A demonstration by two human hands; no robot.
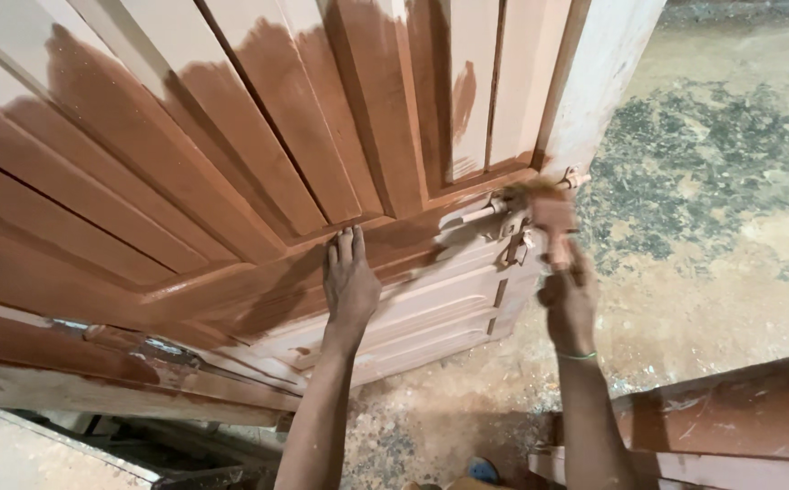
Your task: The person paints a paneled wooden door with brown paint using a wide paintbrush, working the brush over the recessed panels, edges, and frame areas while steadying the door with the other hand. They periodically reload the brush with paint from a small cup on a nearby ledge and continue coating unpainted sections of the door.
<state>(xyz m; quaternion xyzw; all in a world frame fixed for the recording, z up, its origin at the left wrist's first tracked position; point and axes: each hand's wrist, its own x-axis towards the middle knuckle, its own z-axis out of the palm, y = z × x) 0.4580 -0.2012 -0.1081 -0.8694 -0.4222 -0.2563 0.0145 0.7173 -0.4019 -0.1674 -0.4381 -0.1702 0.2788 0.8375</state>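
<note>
The left hand [350,283] lies open and flat on the half-stained wooden door [231,154], bracing it, while the right hand [569,304] grips a paintbrush [547,218] pressed at the bolt [494,213] near its edge.

Left hand [350,281] flat, fingers [346,247] together, right hand [569,304] fisted, both arms extended
</note>
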